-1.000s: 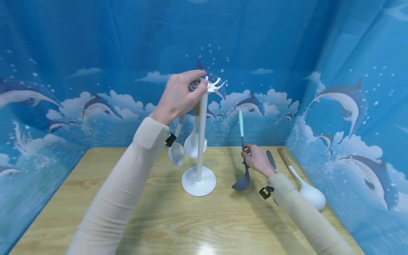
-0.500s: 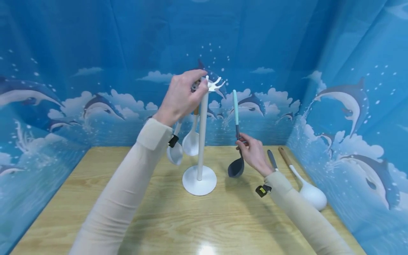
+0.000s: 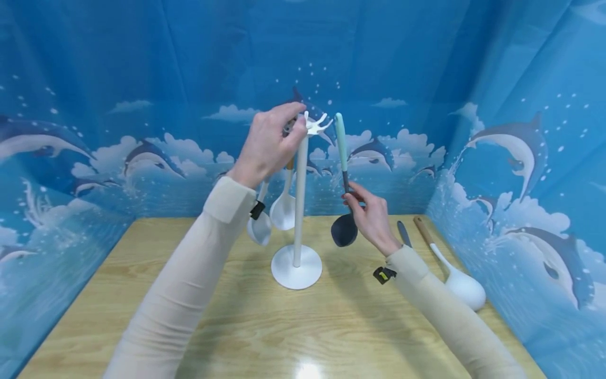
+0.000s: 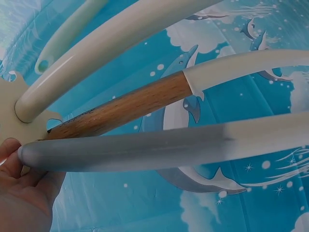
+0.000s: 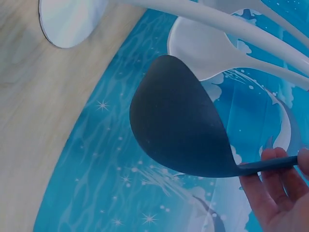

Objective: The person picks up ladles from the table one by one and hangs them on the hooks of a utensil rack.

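Pinching a dark ladle (image 3: 344,230) by the shaft just above its bowl, the right hand (image 3: 371,213) is pictured over the far half of a wooden table (image 3: 303,321), with the utensil held clear of the surface. The bowl is carried lowest and the mint handle (image 3: 341,145) is pointed up, its long axis nearly upright and its top leaned slightly left. On that top, where a hole is shown in the left wrist view, the next move seems to turn: it is placed just right of the free prongs (image 3: 313,128) of a white utensil stand (image 3: 300,210), above and to the left of the right hand; their gap in depth cannot be told. The stand's top is gripped between bent thumb and fingers by the left hand (image 3: 272,137), the nearer of the two to the prongs. Below it, a white ladle (image 3: 259,229) and a white spoon (image 3: 283,213) are hung on the stand's left side. Toward the table's right edge, a wood-handled ladle (image 3: 466,289) is laid, its handle aimed at the far right corner, and beside it a grey handle (image 3: 404,234) is seen. Blue dolphin curtains (image 3: 402,42) are hung beyond.
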`<state>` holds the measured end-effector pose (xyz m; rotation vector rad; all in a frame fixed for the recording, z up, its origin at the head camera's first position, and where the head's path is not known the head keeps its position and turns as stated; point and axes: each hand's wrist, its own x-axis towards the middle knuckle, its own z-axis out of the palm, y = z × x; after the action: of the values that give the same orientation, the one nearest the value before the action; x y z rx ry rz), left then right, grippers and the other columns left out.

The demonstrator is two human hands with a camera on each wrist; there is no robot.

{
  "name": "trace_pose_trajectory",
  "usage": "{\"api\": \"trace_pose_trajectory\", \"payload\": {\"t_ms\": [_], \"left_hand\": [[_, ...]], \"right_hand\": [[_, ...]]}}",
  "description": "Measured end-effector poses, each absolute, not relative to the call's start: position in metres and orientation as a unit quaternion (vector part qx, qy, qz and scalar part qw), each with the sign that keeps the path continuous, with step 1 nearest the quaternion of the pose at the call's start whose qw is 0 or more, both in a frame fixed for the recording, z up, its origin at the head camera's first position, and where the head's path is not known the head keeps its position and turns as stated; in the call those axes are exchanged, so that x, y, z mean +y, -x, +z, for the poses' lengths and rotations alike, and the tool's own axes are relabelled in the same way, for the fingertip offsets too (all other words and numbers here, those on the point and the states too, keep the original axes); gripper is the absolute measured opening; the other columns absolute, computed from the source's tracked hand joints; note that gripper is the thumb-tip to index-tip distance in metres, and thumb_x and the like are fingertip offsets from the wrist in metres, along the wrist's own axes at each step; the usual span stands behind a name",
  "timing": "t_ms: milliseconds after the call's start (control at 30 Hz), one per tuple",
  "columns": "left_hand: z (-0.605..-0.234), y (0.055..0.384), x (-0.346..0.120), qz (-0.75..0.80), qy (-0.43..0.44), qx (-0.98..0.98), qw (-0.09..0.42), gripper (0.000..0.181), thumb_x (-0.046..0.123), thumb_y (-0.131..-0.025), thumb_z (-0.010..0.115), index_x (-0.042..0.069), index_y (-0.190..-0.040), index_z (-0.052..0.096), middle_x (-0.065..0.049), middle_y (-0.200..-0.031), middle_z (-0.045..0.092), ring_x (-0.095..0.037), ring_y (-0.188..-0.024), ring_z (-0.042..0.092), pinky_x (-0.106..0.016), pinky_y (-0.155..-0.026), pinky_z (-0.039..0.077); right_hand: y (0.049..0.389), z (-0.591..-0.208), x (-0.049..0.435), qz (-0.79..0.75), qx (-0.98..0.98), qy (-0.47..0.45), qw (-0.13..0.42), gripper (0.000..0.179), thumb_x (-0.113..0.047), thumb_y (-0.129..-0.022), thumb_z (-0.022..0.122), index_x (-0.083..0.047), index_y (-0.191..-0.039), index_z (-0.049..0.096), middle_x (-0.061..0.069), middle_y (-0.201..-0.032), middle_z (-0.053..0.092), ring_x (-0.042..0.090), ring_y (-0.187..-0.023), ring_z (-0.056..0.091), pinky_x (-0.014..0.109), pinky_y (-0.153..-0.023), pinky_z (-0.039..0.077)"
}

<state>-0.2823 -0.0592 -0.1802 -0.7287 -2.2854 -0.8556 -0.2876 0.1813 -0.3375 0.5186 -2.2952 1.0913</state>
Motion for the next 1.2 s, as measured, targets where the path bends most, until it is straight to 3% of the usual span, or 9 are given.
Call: {"api": "trace_pose_trajectory", "payload": {"t_ms": [767,1200], "left_hand": [[-0.183,0.282,-0.059,-0.334,0.263,-0.857,0.29,0.045,0.032,-0.102,0.038,0.013,-0.14,0.054,-0.006,-0.146,0.052,-0.022,-0.128,0.055,-0.037,-0.106,0.047],[-0.183,0.281,-0.058,-0.329,0.257,-0.862,0.287,0.046,0.035,-0.104,0.037,0.014,-0.142,0.053,-0.005,-0.15,0.048,-0.022,-0.134,0.049,-0.039,-0.11,0.043]], "right_hand": [[0.294,-0.33,0.173,0.412,-0.844,-0.199,0.281,0.036,-0.019,-0.101,0.054,-0.011,-0.136,0.059,0.014,-0.105,0.073,0.023,-0.085,0.072,0.034,-0.072,0.061],[0.298,-0.329,0.174,0.403,-0.844,-0.202,0.29,0.036,-0.021,-0.101,0.054,-0.01,-0.135,0.06,0.013,-0.104,0.074,0.025,-0.089,0.071,0.04,-0.072,0.061]]}}
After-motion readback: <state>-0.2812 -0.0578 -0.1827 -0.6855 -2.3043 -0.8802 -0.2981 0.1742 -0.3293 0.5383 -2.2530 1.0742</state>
